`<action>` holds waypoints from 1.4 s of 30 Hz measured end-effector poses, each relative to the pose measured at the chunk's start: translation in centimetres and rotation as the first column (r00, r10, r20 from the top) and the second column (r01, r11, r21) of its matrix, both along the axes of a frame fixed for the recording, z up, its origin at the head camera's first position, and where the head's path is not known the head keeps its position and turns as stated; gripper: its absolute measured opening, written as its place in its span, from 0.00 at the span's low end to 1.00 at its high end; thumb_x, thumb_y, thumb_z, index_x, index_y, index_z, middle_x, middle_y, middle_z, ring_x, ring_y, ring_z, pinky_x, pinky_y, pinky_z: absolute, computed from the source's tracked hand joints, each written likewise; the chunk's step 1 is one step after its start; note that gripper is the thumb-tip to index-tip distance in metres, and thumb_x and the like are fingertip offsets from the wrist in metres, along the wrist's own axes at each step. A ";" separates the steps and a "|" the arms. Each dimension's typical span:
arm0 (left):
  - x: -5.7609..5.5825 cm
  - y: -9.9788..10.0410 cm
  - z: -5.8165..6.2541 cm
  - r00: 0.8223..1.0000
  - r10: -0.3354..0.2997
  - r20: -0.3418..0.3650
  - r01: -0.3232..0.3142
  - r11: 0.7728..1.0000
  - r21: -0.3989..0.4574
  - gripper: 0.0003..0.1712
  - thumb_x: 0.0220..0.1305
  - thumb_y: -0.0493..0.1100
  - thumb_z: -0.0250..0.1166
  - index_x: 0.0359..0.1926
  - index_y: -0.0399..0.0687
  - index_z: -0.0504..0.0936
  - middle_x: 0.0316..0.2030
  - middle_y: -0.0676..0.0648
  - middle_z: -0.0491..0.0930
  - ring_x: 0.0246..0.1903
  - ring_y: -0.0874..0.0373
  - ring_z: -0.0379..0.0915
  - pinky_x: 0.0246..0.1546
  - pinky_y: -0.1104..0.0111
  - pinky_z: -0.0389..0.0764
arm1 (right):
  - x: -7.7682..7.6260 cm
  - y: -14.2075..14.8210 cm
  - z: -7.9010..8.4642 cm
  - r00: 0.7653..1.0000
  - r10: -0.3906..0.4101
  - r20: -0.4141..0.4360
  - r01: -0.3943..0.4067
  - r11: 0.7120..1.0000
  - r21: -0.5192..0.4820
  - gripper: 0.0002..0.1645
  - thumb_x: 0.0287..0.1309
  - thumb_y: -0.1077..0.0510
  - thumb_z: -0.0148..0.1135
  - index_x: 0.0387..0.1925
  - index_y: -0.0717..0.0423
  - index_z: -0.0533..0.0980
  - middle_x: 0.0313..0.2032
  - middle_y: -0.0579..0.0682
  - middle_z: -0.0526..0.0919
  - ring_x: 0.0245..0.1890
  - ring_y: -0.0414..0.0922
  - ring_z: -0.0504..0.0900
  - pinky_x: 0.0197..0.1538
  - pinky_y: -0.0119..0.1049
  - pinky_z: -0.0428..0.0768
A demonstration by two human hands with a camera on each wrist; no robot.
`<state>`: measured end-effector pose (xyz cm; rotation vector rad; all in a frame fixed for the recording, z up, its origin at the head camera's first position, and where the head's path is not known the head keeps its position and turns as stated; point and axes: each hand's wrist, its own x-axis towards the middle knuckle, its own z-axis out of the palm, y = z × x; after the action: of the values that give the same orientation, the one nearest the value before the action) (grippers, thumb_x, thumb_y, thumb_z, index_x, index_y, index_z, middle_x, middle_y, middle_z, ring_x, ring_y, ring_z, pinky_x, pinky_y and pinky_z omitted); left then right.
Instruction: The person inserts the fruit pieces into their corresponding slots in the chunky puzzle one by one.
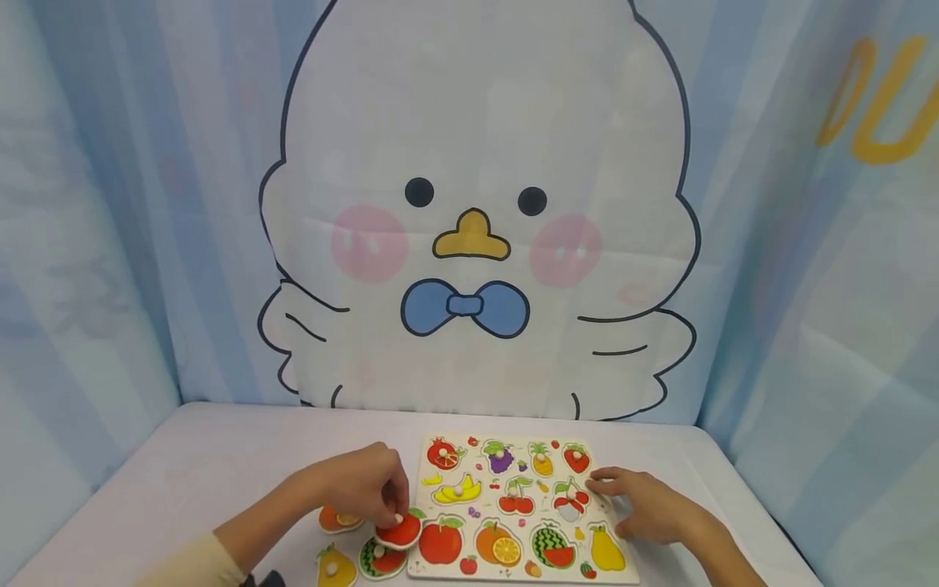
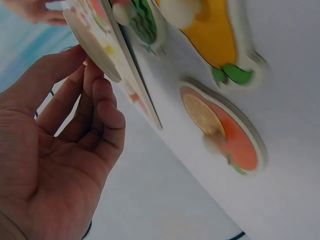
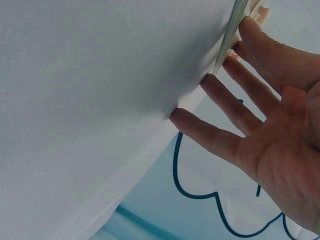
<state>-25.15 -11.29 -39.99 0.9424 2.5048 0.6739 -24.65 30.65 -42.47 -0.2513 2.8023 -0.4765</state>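
My left hand (image 1: pixel 370 485) pinches a red apple puzzle piece (image 1: pixel 398 532) with a green leaf and a small knob. The piece is tilted at the lower left corner of a wooden fruit puzzle board (image 1: pixel 484 522), overlapping a loose watermelon piece (image 1: pixel 381 562). Seen from the left wrist, the apple piece (image 2: pixel 92 47) shows its pale back and edge at my fingertips. At the board's right edge, my right hand (image 1: pixel 649 505) spreads its fingers, thumb and fingertips touching the rim. Along the bottom row, the apple, orange, watermelon and pear pictures carry no knobs.
Left of the board lie a loose orange piece (image 2: pixel 220 130) and a yellow pear piece (image 1: pixel 337 567), both knobbed. Knobbed pieces such as the bananas (image 1: pixel 458 490) and grapes (image 1: pixel 500 458) sit in the board. A cartoon curtain (image 1: pixel 469 359) stands behind the white table (image 1: pixel 242 440).
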 end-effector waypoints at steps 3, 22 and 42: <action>0.2 1.2 -0.1 1.000 -0.013 -0.006 0.013 1.000 -0.028 0.05 0.53 0.41 0.72 0.26 0.59 0.86 0.22 0.62 0.79 0.23 0.67 0.73 0.29 0.76 0.78 | 0.0 0.1 -0.1 1.000 0.008 -0.004 -0.008 1.000 -0.011 0.37 0.40 0.64 0.75 0.58 0.46 0.77 0.63 0.47 0.70 0.60 0.56 0.68 0.58 0.62 0.68; -0.1 5.1 -0.6 0.982 -0.143 -0.124 0.128 0.984 -0.123 0.05 0.51 0.41 0.73 0.24 0.57 0.85 0.19 0.64 0.77 0.21 0.70 0.71 0.25 0.77 0.75 | 0.2 0.0 -0.3 0.999 0.027 -0.025 -0.027 1.000 -0.002 0.37 0.41 0.63 0.75 0.58 0.45 0.77 0.63 0.47 0.71 0.60 0.55 0.69 0.58 0.61 0.68; 0.0 6.5 -1.2 0.984 -0.137 -0.113 0.118 0.980 -0.159 0.04 0.52 0.41 0.73 0.25 0.56 0.86 0.20 0.64 0.76 0.22 0.70 0.70 0.27 0.78 0.75 | 0.3 0.2 0.0 0.998 0.031 -0.047 -0.030 0.999 0.019 0.37 0.43 0.64 0.74 0.58 0.44 0.77 0.63 0.47 0.71 0.59 0.54 0.69 0.58 0.61 0.69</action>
<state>-25.13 -4.76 -41.20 1.1067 2.5330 0.3898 -24.32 30.85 -42.51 -0.3043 2.8430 -0.4434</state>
